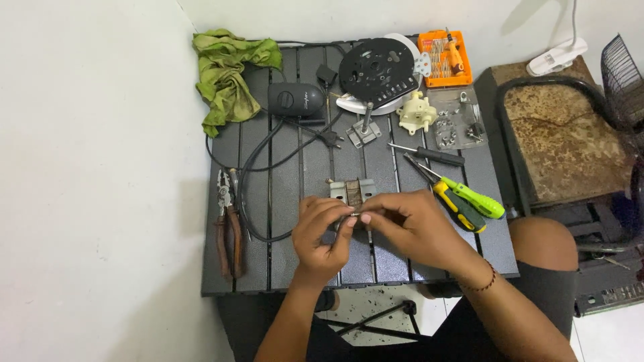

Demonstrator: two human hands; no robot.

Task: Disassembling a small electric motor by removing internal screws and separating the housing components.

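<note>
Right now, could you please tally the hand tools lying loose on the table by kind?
Screwdrivers: 3, one black-handled, one green-handled, one yellow-and-black-handled
Pliers: 1, the red-handled pair at the left edge
Total: 4
The orange bit set is not counted.

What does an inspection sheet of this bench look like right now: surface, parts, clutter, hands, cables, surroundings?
Surface: dark slatted table, speckled.
Job's things: small motor block under the fingers; a tiny part is pinched between both hands, kind unclear.
Clutter: green rag, pliers, screwdrivers, orange bit set, round black plate, loose screws.
Hands: left hand and right hand meet fingertip to fingertip.
Cables: black cord loops from black housing.
Surroundings: white floor, worn stool.
</note>
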